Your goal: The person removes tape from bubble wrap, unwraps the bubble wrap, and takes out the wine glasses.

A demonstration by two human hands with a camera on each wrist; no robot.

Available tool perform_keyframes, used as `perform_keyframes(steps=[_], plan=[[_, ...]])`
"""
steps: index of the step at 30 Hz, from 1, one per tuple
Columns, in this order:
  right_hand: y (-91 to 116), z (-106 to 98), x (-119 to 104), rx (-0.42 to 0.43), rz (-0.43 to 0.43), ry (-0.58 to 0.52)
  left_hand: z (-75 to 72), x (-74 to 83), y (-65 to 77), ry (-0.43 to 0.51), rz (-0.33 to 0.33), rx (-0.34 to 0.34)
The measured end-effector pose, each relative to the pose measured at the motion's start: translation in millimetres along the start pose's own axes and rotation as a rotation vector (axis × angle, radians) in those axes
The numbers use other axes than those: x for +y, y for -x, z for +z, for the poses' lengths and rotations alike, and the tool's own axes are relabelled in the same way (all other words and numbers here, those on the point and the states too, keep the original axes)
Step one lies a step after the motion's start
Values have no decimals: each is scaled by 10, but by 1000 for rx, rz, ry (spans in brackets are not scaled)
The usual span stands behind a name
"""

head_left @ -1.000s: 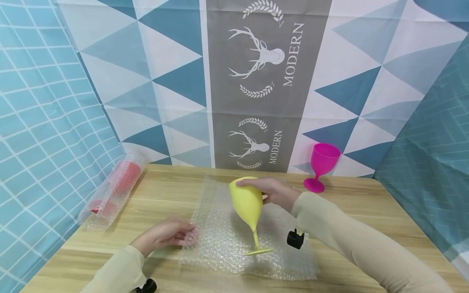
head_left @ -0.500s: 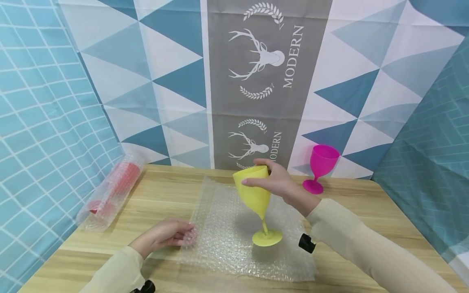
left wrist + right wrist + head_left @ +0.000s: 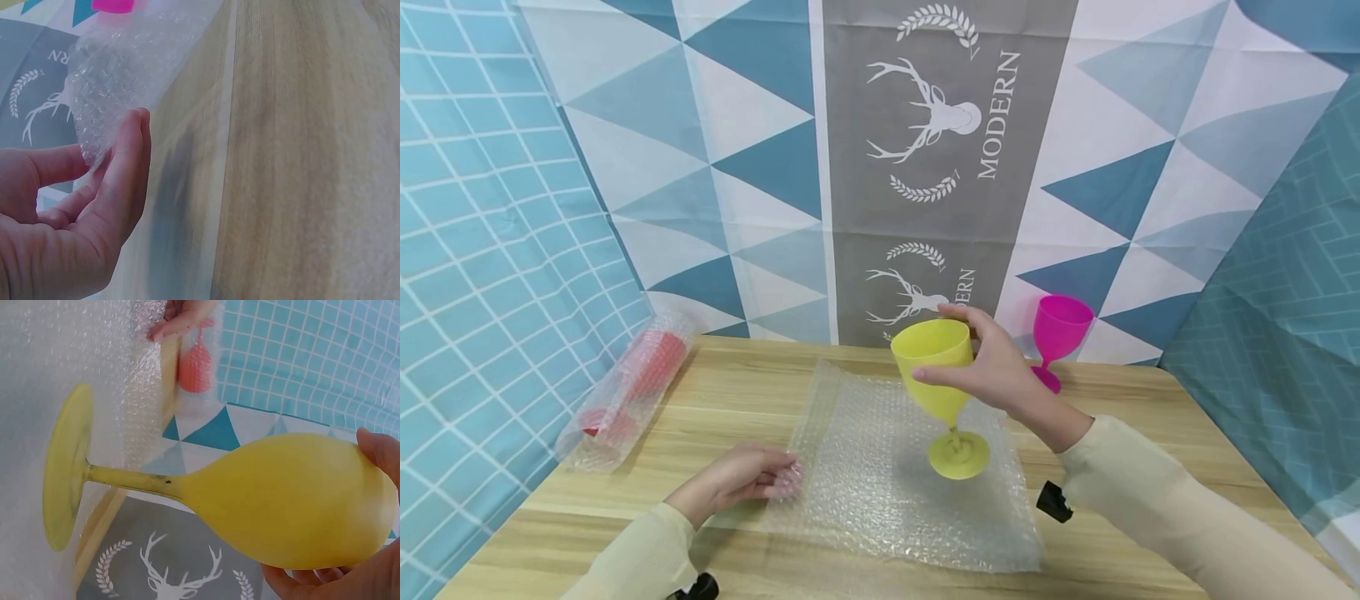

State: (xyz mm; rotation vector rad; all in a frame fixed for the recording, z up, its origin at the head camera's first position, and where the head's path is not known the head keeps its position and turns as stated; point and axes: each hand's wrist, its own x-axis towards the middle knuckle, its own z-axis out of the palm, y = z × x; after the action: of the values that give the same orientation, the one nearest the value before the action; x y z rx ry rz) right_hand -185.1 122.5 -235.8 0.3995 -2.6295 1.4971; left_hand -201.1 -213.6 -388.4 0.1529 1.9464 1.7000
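Note:
My right hand [image 3: 1000,371] grips a yellow goblet [image 3: 934,367] around its bowl near the rim, thumb on the near side. The goblet is held over a sheet of bubble wrap [image 3: 880,500] spread on the table, its stem and round foot pointing down. In the right wrist view the goblet [image 3: 287,500] shows dark marks on its stem. My left hand [image 3: 741,482] pinches the left edge of the sheet between thumb and fingers; in the left wrist view the bubble wrap [image 3: 106,94] rises from those fingers.
At the back right of the wooden table [image 3: 737,383] stands a magenta goblet [image 3: 1063,325], partly behind my right hand. A red goblet rolled in bubble wrap [image 3: 632,387] lies along the left side. Patterned cloth [image 3: 760,167] hangs behind the table.
The right hand has moved right and away from me with the yellow goblet, turning it more upright, its rim now facing up. My left hand stays on the bubble wrap's edge.

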Motion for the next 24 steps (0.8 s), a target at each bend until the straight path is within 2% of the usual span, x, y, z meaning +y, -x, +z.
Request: perform_keyframes(steps=[13,24], plan=[[79,-287,114,29,-32,99,2,14,-5,-23,1,20],[196,-470,233,51,-4,126,3,-6,2,-12,-7,29]])
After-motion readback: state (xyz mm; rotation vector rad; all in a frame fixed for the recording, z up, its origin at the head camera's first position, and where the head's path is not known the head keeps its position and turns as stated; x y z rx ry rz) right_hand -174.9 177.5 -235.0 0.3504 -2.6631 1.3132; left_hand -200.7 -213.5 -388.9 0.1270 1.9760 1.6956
